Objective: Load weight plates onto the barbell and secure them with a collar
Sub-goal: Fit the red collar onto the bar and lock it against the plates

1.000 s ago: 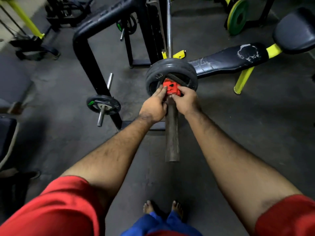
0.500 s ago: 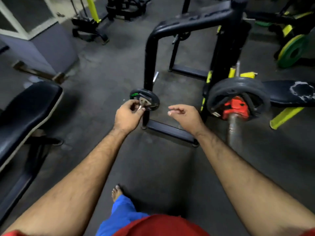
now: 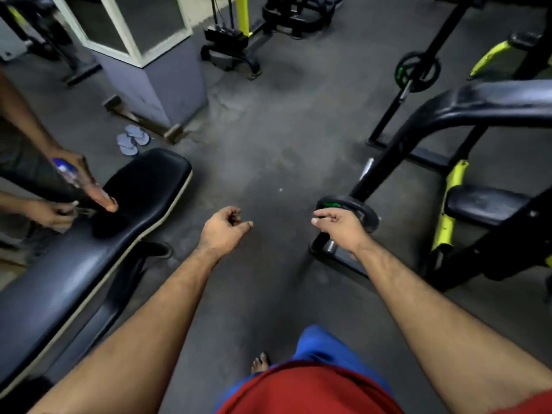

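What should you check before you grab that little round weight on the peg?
1. Left hand free: ok, loosely curled, holding nothing.
2. Right hand free: ok, nothing in its grip; it is in front of the small weight plate, touching or not cannot tell.
3. Plate sits on its peg: ok.
4. Floor ahead free of clutter: ok.
5. Other person beside the bench far enough away: cannot tell.
6. Barbell ready: cannot tell, out of view.
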